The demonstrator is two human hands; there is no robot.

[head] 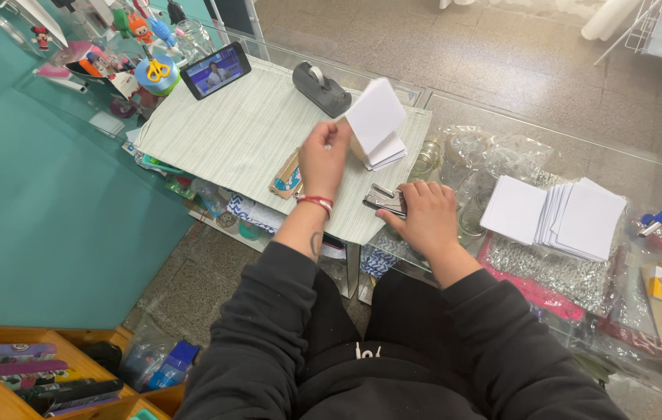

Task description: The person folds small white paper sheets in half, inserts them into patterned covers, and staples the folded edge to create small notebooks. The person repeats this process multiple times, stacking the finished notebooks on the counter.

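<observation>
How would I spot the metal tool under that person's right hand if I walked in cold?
Find the pale striped mat on the glass counter. At its near edge, the right hand rests on a small silvery stapler. Unlike the dark grey tape dispenser at the mat's far edge, it is shiny metal.

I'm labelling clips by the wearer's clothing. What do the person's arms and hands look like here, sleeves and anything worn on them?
Both arms are in loose black long sleeves; the left sleeve is pushed up the forearm, the right sleeve reaches near the wrist. The left hand has a red bracelet at the wrist and a small dark tattoo on the forearm. The right hand is bare, with no rings or watch visible.
</observation>
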